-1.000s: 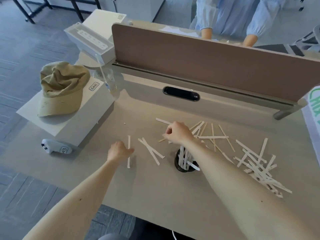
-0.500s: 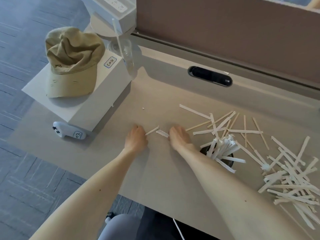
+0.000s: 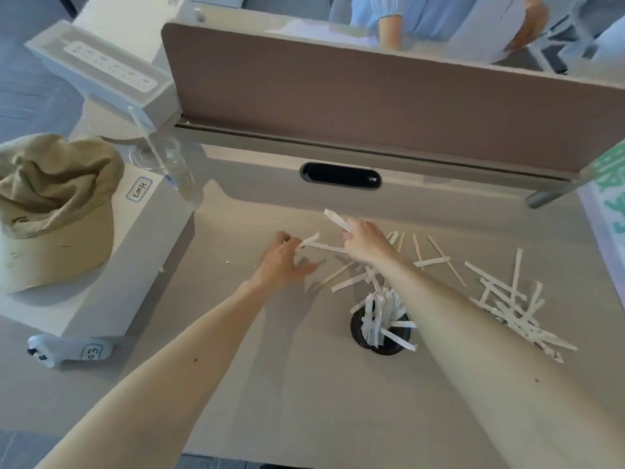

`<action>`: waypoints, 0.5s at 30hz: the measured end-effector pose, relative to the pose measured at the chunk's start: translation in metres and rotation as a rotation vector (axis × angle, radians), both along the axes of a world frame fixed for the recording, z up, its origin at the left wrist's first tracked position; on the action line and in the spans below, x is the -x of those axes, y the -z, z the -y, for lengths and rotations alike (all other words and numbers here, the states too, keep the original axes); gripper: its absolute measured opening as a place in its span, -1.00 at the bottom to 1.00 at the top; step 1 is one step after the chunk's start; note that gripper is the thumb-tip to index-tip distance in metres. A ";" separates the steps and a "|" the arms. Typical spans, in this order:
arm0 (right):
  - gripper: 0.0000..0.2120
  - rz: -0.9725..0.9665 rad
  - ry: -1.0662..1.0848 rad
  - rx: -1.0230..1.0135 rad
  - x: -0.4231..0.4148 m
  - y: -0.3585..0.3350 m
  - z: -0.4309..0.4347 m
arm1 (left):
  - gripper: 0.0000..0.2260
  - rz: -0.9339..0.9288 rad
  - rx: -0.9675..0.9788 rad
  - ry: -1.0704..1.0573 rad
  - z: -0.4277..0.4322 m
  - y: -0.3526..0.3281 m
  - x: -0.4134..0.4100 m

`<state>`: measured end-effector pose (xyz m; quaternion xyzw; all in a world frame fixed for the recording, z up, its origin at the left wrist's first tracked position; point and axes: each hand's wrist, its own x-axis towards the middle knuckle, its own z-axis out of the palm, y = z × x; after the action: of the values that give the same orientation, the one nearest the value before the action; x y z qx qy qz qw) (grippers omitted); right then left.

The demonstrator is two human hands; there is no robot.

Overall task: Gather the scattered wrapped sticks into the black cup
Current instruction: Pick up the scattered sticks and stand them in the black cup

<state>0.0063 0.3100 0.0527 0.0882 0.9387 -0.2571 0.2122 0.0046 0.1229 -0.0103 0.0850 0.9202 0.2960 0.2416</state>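
Presently, right hand point(image 3: 363, 243): raised over the desk point(image 3: 304, 384), its grip pinched on a few wrapped sticks point(image 3: 334, 218) whose white ends poke up and away past the knuckles.
Left hand point(image 3: 282, 262): low beside the right one, fingers loosely curled on the near end of a long wrapped stick point(image 3: 321, 246) that runs across to the right hand; whether that stick is off the desk I cannot tell.
Black cup point(image 3: 380, 338): upright on the desk, just inside the right forearm, packed with wrapped sticks that fan out over its rim.
Loose sticks near the hands point(image 3: 348, 280): several lie crossed on the desk between the hands and the cup.
Big heap point(image 3: 514, 306): a tangle of wrapped sticks on the desk to the right, well apart from the cup.
Thin bare sticks point(image 3: 443, 255): a few lie flat beyond the right wrist.
Left side: a tan cap point(image 3: 50, 211) sits on a white box point(image 3: 142, 238); a white controller point(image 3: 67, 350) lies in front of the box.
Back: a brown divider panel point(image 3: 372, 106) stands along the far desk edge.
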 end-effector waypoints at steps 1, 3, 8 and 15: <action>-0.89 0.000 0.036 -0.019 0.001 -0.002 -0.021 | -0.47 0.000 0.027 0.061 -0.015 0.001 0.003; -0.87 0.009 0.117 -0.059 -0.004 0.001 -0.062 | -0.32 0.002 0.082 0.150 -0.043 0.002 0.007; -0.91 0.063 0.203 -0.141 -0.036 0.029 -0.137 | -0.13 -0.001 0.268 0.317 -0.085 0.012 0.007; -0.64 0.100 0.073 -0.253 -0.057 0.073 -0.152 | -0.78 -0.113 0.386 0.358 -0.087 0.027 0.009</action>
<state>0.0636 0.4616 -0.0201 0.1613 0.9480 -0.1394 0.2365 -0.0046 0.2096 -0.0373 0.2151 0.9420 0.0625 0.2502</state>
